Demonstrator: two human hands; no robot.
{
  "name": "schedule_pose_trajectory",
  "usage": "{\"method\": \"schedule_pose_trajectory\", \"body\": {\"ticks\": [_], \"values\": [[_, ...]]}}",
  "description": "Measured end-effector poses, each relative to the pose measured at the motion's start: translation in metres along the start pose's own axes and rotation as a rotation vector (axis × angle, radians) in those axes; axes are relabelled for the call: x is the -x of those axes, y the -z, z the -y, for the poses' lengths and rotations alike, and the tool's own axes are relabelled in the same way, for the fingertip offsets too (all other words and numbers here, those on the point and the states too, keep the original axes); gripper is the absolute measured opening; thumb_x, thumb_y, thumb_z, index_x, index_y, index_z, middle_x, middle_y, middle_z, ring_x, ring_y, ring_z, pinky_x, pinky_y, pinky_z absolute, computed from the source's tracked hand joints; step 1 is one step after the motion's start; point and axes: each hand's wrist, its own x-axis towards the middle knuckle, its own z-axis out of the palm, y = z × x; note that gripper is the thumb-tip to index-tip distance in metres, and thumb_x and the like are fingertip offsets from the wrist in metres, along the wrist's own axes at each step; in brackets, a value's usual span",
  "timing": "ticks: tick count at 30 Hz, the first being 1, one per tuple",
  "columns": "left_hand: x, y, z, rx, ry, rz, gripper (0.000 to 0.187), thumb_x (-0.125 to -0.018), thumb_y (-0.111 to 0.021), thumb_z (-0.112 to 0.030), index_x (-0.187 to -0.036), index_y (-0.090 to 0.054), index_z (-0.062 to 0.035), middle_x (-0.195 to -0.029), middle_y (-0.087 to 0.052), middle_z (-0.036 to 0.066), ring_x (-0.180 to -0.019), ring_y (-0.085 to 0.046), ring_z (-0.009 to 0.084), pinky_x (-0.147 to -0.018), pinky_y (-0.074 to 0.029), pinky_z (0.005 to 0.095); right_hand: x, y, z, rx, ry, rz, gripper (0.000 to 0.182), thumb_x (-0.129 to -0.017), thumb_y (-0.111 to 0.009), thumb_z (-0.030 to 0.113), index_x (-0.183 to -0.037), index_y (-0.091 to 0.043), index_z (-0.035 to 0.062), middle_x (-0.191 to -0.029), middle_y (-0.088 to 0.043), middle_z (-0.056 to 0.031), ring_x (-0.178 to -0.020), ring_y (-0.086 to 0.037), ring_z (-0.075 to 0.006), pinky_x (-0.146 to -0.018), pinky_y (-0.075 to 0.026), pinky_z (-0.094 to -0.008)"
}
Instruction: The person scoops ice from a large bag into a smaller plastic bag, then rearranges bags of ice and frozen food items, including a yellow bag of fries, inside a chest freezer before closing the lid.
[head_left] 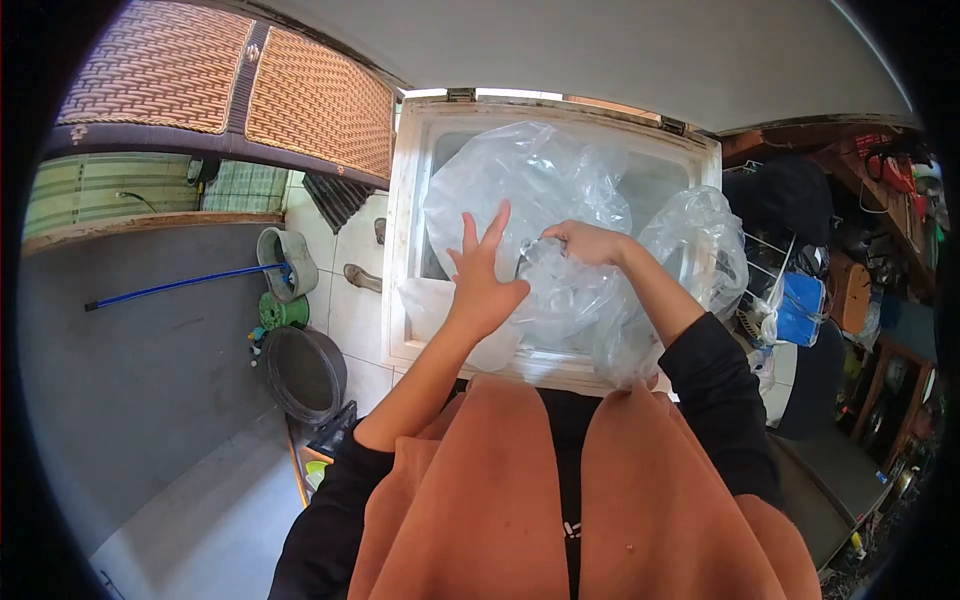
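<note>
Clear plastic bags cover much of the opening of a white chest freezer [402, 240] in front of me. One large clear bag [525, 170] spreads over the far left part. My right hand [592, 243] is closed on the gathered top of a clear plastic bag [565, 300], near the middle of the opening. Left of it, my left hand [483, 285] is held over the plastic with its fingers spread and nothing in it. More crumpled plastic [700, 235] bulges over the freezer's right rim. What the bags contain is hidden by folds and glare.
The raised freezer lid [640, 50] hangs across the top of the view. At left are a dark round tub [306, 375], a grey bucket [285, 262] and a blue stick [185, 288]. A wire rack [768, 255] and household clutter stand at right.
</note>
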Motion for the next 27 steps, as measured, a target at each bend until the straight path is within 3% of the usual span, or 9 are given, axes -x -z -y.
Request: {"method": "schedule_pose_trajectory", "body": {"ticks": [4,6,11,16,18,19,22,24,27], "values": [[0.015,0.017,-0.019,0.058,-0.011,0.059,0.092,-0.056,-0.057,-0.006,-0.137,-0.017,-0.0238,-0.144,-0.002,0.013,-0.127,0.007,0.0470,-0.094,0.000,0.0652,0.018,0.012,0.044,-0.102,-0.092,-0.091,0.051,-0.066,-0.042,-0.003,-0.116,-0.050,0.0048,-0.073,-0.055,-0.0031,-0.050,-0.043,-0.0083,-0.039,-0.033,-0.0237],[0.019,0.023,-0.028,0.011,-0.133,0.054,0.089,-0.052,-0.049,0.002,-0.136,-0.019,-0.0084,-0.141,-0.012,0.020,-0.132,0.001,0.0347,-0.104,0.004,0.0410,0.017,0.017,0.049,-0.150,-0.095,-0.117,0.053,-0.067,-0.041,-0.003,-0.118,-0.049,0.0059,-0.071,-0.054,-0.0026,-0.047,-0.041,-0.0073,-0.035,-0.030,-0.0226],[0.025,0.037,-0.055,-0.089,-0.242,0.014,0.089,-0.052,-0.048,0.002,-0.136,-0.018,-0.0054,-0.141,-0.011,0.021,-0.132,0.000,0.0327,-0.105,0.004,0.0409,0.033,0.016,0.076,-0.250,-0.021,-0.297,0.056,-0.065,-0.038,-0.005,-0.118,-0.049,0.0074,-0.063,-0.044,-0.0003,-0.044,-0.033,-0.0091,-0.036,-0.026,-0.0227],[0.026,0.048,-0.061,-0.124,-0.332,0.000,0.089,-0.052,-0.047,0.002,-0.136,-0.018,-0.0041,-0.141,-0.011,0.020,-0.132,-0.001,0.0318,-0.105,0.002,0.0401,0.062,0.026,0.086,-0.366,-0.006,-0.295,0.040,-0.072,-0.049,0.007,-0.111,-0.056,0.0119,-0.069,-0.053,0.0049,-0.046,-0.039,-0.0018,-0.034,-0.025,-0.0176],[0.027,0.046,-0.060,-0.038,-0.301,0.048,0.091,-0.055,-0.048,0.002,-0.138,-0.014,-0.0142,-0.144,-0.005,0.014,-0.129,0.006,0.0415,-0.098,-0.002,0.0594,0.076,0.028,0.087,-0.410,-0.012,-0.337,0.036,-0.074,-0.050,0.009,-0.109,-0.057,0.0120,-0.070,-0.053,0.0054,-0.047,-0.039,-0.0012,-0.034,-0.025,-0.0174],[0.026,0.046,-0.057,-0.036,-0.314,0.061,0.091,-0.055,-0.048,0.002,-0.138,-0.014,-0.0142,-0.144,-0.005,0.014,-0.129,0.006,0.0415,-0.098,-0.002,0.0594,0.085,0.027,0.085,-0.455,-0.004,-0.360,0.034,-0.076,-0.050,0.011,-0.110,-0.055,0.0107,-0.071,-0.055,0.0047,-0.047,-0.041,-0.0013,-0.034,-0.026,-0.0178],[0.019,0.046,-0.048,-0.065,-0.467,-0.018,0.091,-0.055,-0.049,0.002,-0.137,-0.013,-0.0087,-0.143,-0.009,0.016,-0.131,0.001,0.0363,-0.104,-0.005,0.0461,0.119,0.021,0.084,-0.560,0.004,-0.448,0.034,-0.079,-0.050,0.013,-0.112,-0.053,0.0078,-0.076,-0.057,0.0028,-0.050,-0.047,-0.0019,-0.034,-0.030,-0.0182],[0.015,0.048,-0.043,0.039,-0.437,-0.083,0.089,-0.052,-0.046,0.004,-0.136,-0.016,-0.0021,-0.141,-0.016,0.016,-0.132,-0.009,0.0253,-0.106,-0.006,0.0313,0.140,0.013,0.073,-0.622,0.000,-0.507,0.034,-0.080,-0.050,0.014,-0.113,-0.051,0.0062,-0.079,-0.059,0.0016,-0.051,-0.050,-0.0025,-0.034,-0.033,-0.0182],[0.011,0.052,-0.039,0.026,-0.391,-0.091,0.089,-0.052,-0.045,0.004,-0.136,-0.017,-0.0036,-0.141,-0.016,0.013,-0.132,-0.010,0.0235,-0.106,-0.006,0.0315,0.181,-0.003,0.052,-0.739,0.045,-0.807,0.036,-0.078,-0.053,0.014,-0.112,-0.051,0.0066,-0.071,-0.056,-0.0006,-0.048,-0.046,-0.0037,-0.036,-0.030,-0.0184]]}}
